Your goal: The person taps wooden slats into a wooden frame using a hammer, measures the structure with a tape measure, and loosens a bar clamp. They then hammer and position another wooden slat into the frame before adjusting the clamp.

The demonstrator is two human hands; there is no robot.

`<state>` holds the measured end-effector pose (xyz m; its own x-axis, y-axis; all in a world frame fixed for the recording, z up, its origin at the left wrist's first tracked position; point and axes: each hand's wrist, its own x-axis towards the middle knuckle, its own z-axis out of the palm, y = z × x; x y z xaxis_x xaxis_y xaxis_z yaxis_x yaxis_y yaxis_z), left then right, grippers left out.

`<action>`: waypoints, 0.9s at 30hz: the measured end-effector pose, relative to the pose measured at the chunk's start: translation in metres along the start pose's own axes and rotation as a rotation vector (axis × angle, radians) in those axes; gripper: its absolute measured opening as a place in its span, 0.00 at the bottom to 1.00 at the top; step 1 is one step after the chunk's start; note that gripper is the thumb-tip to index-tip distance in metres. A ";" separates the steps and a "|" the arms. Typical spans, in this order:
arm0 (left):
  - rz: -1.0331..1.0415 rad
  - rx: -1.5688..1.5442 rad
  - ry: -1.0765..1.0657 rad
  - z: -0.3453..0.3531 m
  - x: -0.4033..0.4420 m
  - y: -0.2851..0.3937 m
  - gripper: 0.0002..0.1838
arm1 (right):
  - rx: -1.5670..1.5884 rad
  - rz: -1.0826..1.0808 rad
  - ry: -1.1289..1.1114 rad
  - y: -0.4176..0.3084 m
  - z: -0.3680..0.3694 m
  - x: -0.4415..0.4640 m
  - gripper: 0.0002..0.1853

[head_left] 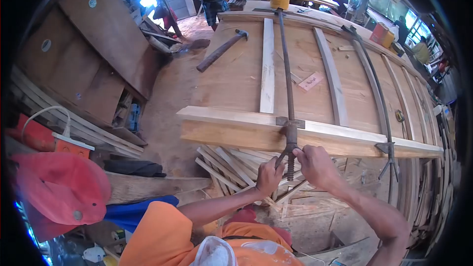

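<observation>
The left hand (270, 176) and right hand (315, 166) each have their grip on the handle of a clamp (289, 93). The clamp spans the wooden frame (231, 130), its screw jutting past the near rail. A hammer (222, 50) lies left of it.

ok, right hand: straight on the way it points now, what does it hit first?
Right hand would most likely meet the metal clamp around its handle; it may already be touching. Beyond that, seemingly the front wooden rail. Depth unclear from one view.
</observation>
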<state>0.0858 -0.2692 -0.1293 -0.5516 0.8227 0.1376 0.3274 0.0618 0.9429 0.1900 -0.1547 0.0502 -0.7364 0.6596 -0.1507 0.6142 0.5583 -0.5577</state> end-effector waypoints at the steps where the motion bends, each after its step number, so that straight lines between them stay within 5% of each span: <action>1: 0.015 -0.015 0.020 0.002 0.001 -0.001 0.10 | 0.005 -0.003 -0.016 0.006 0.002 0.001 0.25; 4: -0.013 -0.038 -0.030 -0.011 0.003 0.005 0.10 | 0.035 -0.012 -0.010 0.019 0.004 0.002 0.25; 5: 0.112 0.034 0.003 -0.011 0.002 -0.007 0.10 | 0.022 -0.051 -0.016 0.026 0.004 0.002 0.26; 7: 0.744 0.743 0.293 0.004 -0.010 -0.050 0.10 | 0.058 -0.036 -0.068 0.029 0.007 0.003 0.27; 9: -0.044 0.013 -0.150 -0.024 0.007 0.008 0.11 | 0.102 0.011 -0.082 0.021 0.004 0.000 0.27; 16: 0.032 0.154 -0.162 -0.053 0.017 0.032 0.13 | 0.128 0.048 -0.078 0.027 0.002 -0.007 0.27; 24: -0.279 0.137 -0.366 -0.087 0.027 0.105 0.16 | 0.176 -0.052 0.128 0.066 0.049 -0.009 0.24; 26: 0.345 0.212 0.017 -0.076 0.027 0.096 0.20 | 0.177 -0.089 0.249 0.074 0.063 -0.009 0.24; 27: 0.395 0.120 -0.037 -0.081 0.032 0.115 0.19 | 0.189 -0.115 0.270 0.078 0.070 -0.008 0.26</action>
<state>0.0438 -0.2820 0.0083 -0.3387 0.8159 0.4686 0.5970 -0.1985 0.7773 0.2239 -0.1515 -0.0496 -0.6806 0.7212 0.1288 0.4497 0.5501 -0.7037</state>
